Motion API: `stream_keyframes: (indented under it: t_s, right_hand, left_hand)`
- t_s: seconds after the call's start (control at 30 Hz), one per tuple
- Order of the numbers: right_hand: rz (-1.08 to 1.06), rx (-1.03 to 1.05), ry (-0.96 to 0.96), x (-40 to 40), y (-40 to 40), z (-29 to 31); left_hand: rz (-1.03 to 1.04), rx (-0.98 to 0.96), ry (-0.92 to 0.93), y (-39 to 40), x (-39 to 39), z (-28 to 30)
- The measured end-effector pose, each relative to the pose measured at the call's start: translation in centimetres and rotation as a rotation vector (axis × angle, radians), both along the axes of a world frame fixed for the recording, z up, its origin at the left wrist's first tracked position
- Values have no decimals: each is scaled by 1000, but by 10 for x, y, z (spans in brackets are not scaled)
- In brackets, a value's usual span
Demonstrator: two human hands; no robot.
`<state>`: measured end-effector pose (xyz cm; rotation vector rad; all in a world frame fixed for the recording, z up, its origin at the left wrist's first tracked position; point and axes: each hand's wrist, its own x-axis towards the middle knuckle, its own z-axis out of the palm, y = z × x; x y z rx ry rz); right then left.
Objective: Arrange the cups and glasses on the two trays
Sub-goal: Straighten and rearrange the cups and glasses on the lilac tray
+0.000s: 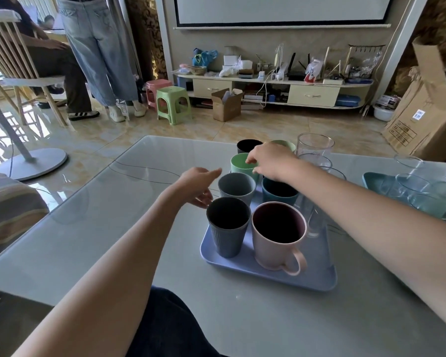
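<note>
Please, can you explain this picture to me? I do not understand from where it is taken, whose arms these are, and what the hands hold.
There is one picture, from a camera worn on a person's head, looking down at their own arms. No machine is here. On the grey table stands a blue tray with cups, among them a pink mug and a dark ribbed cup. The right hand pinches the rim of a green cup. The left hand holds nothing. A teal tray with clear glasses stands farther right.

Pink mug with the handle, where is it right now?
In the head view, the pink mug stands at the near right of the blue tray, beside the dark ribbed cup.
</note>
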<state>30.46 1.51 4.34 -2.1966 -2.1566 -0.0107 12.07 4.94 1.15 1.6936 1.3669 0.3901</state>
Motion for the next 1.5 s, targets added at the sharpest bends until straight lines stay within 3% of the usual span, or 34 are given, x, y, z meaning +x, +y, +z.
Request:
stream_keyframes:
  t_s: [0.1, 0.2, 0.57, 0.83, 0.97, 1.17, 1.3, 1.5]
  right_hand:
    - [16, -21, -163, -5, 15, -8]
    - [23, 3, -200, -6, 24, -13]
    - [36, 92, -28, -2, 28, -22]
    - [51, -29, 61, 8, 34, -10]
    - [-8, 120, 171, 27, 46, 4]
    - [-108, 40, -143, 37, 75, -11]
    - [-84, -20, -152, 35, 90, -15]
    - [-55, 86, -163, 29, 96, -19]
  left_hand:
    - [-61, 78, 94, 5, 16, -10]
    - [-63, 133, 136, 10, 22, -18]
    - [28, 349, 67, 14, 27, -29]
    - [16, 345, 69, 15, 27, -30]
    - [66, 290, -1, 17, 24, -31]
    - [23, 245, -169, 25, 27, -37]
    - [-50, 195, -261, 26, 34, -42]
    - [-51, 228, -239, 27, 38, -50]
